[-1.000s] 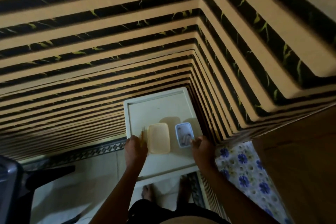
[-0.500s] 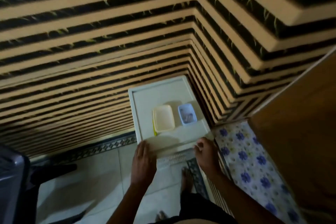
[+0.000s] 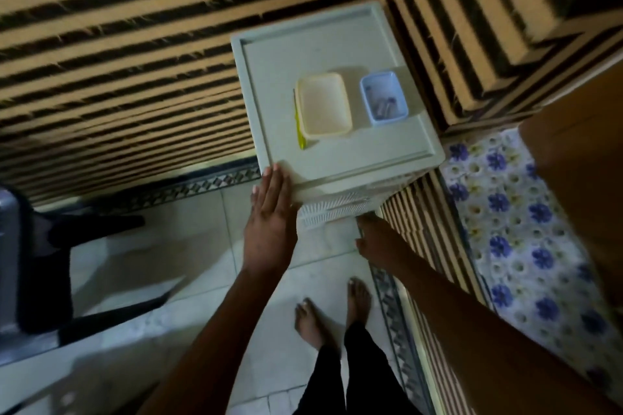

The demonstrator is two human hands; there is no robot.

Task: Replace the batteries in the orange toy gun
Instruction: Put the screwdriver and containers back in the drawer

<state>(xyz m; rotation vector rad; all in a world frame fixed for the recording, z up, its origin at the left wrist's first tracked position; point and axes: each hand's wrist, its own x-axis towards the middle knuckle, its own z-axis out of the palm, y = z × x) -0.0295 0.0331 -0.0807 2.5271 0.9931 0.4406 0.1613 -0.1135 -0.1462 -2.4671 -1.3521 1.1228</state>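
Here, flat left hand [image 3: 271, 212] touches the cabinet [image 3: 337, 54]; right hand [image 3: 372, 239], grip unclear, reaches below the boxes.

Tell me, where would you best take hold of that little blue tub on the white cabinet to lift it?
Probably by the two long walls of the blue tub, pinched from straight above. It stands upright with its mouth open, the yellow box sits apart on its left, and the white cabinet leaves its rim clear all round.
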